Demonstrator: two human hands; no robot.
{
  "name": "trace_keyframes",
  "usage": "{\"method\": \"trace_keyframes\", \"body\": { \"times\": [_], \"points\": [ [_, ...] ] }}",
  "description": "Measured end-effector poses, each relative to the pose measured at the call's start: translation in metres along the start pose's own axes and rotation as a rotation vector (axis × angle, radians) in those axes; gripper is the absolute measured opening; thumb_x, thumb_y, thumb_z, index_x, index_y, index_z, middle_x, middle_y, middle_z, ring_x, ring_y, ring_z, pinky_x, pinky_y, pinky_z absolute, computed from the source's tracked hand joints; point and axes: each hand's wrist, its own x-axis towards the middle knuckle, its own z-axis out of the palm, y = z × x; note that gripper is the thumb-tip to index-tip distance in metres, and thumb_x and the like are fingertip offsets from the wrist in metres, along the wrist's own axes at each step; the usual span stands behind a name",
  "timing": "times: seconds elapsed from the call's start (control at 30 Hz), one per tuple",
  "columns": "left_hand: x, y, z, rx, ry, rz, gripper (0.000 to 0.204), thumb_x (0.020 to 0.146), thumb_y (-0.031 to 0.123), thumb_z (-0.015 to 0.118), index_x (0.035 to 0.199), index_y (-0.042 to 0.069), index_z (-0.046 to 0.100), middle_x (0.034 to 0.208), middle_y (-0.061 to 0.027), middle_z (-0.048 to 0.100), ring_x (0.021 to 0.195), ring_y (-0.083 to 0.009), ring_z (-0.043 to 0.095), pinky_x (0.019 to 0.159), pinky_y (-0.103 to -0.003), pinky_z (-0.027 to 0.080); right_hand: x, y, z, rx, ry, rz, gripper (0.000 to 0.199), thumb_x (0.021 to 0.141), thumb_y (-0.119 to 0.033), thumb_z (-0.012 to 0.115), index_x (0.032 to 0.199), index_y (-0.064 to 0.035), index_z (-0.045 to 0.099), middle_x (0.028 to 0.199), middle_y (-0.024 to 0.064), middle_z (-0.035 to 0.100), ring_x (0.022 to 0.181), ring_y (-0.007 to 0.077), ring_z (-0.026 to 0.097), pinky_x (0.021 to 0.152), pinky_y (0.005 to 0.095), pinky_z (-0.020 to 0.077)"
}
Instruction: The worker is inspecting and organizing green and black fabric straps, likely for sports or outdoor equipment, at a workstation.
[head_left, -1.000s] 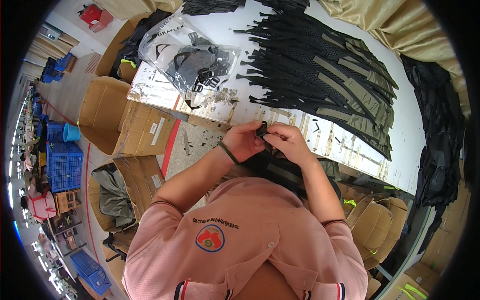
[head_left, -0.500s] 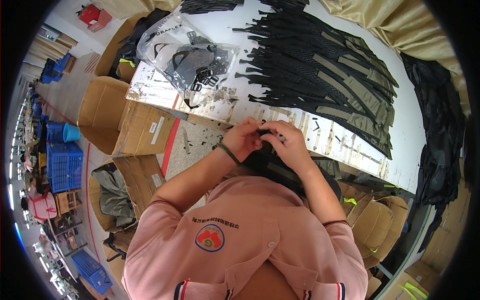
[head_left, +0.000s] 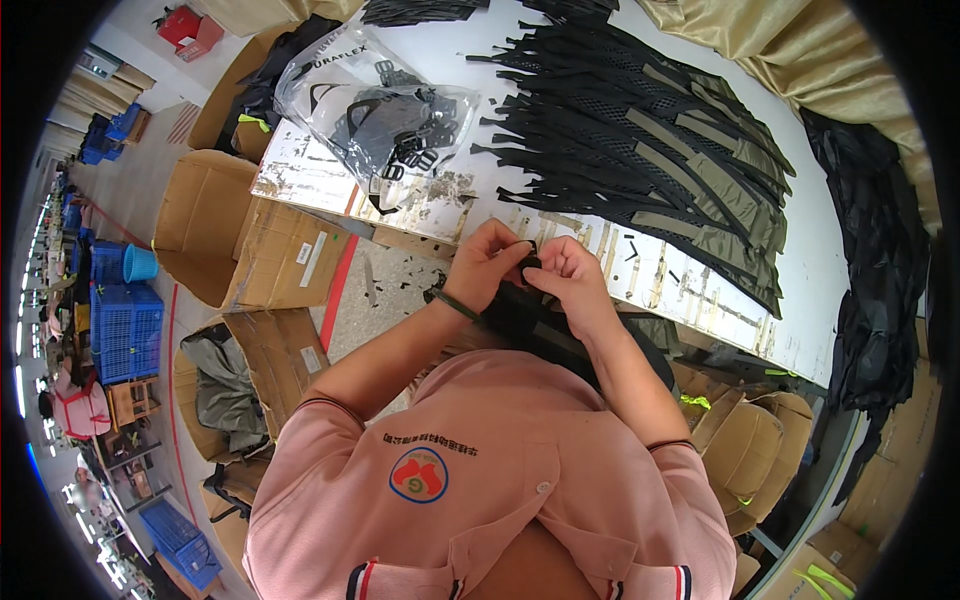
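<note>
At the table's front edge, my left hand and my right hand meet with bent fingers. Thumbs and fingertips pinch a small black piece between them; whether it is a strap end or a buckle is too small to tell. Below the hands, black fabric lies over my lap, partly hidden by them. Beyond my right hand, a fanned stack of black mesh and olive strap panels covers much of the white table. A clear plastic bag of black buckles rests on the table past my left hand.
Open cardboard boxes stand left of the table and at my lower right. A second left box holds grey fabric. Black fabric hangs along the right side. Blue crates are farther left. Small black scraps dot the table edge.
My left hand has shifted slightly up and left, and the right hand's fingers have curled differently. More of the black piece shows between them. The table's contents look unchanged.
</note>
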Motion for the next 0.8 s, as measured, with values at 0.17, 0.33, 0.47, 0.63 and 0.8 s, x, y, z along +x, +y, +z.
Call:
{"method": "trace_keyframes", "body": {
  "times": [0.17, 0.33, 0.47, 0.63, 0.8],
  "points": [
    [0.0, 0.0, 0.001, 0.113, 0.002, 0.163, 0.011, 0.086, 0.006, 0.062, 0.084, 0.005, 0.052, 0.073, 0.0008, 0.055, 0.061, -0.0042, 0.051, 0.054, -0.018, 0.042, 0.002, 0.003, 0.001, 0.058, 0.06, 0.022, 0.024, 0.074, 0.009, 0.065, 0.083, -0.0075, 0.049, 0.073, -0.0028, 0.054, 0.061, 0.0036, 0.049, 0.057, 0.0171, 0.0385],
    [-0.002, 0.001, 0.007, 0.261, 0.006, 0.286, 0.008, 0.086, 0.005, 0.062, 0.089, 0.005, 0.055, 0.075, 0.0023, 0.056, 0.066, -0.0038, 0.051, 0.058, -0.018, 0.041, 0.003, -0.005, -0.001, 0.06, 0.072, 0.089, 0.024, 0.073, 0.008, 0.065, 0.081, -0.0083, 0.049, 0.065, -0.0027, 0.053, 0.056, 0.0048, 0.047, 0.052, 0.0184, 0.0371],
    [-0.006, 0.012, 0.005, 0.513, -0.101, 0.391, 0.009, 0.087, 0.004, 0.06, 0.095, 0.003, 0.056, 0.08, 0.0008, 0.057, 0.073, -0.0064, 0.054, 0.064, -0.02, 0.044, 0.001, -0.002, -0.005, 0.088, 0.112, 0.082, 0.023, 0.074, 0.008, 0.064, 0.081, -0.0078, 0.049, 0.063, -0.0022, 0.053, 0.055, 0.0063, 0.049, 0.051, 0.0191, 0.0373],
    [-0.004, -0.002, -0.004, 0.346, -0.25, 0.417, 0.022, 0.081, 0.008, 0.069, 0.096, 0.003, 0.054, 0.087, -0.0051, 0.053, 0.075, -0.0111, 0.054, 0.066, -0.023, 0.045, -0.004, 0.005, -0.006, 0.228, 0.152, 0.034, 0.025, 0.073, 0.008, 0.067, 0.082, -0.0072, 0.049, 0.065, 0.0001, 0.055, 0.056, 0.0075, 0.051, 0.051, 0.0193, 0.0387],
    [-0.007, -0.005, -0.01, 0.339, -0.389, 0.361, 0.043, 0.075, 0.01, 0.076, 0.108, 0.004, 0.05, 0.101, -0.0044, 0.048, 0.092, -0.012, 0.052, 0.08, -0.027, 0.044, -0.011, -0.001, 0.004, 0.019, 0.203, -0.002, 0.027, 0.074, 0.007, 0.068, 0.08, -0.0066, 0.045, 0.062, -0.0009, 0.052, 0.055, 0.0058, 0.048, 0.049, 0.0191, 0.0376]
  ]
}}
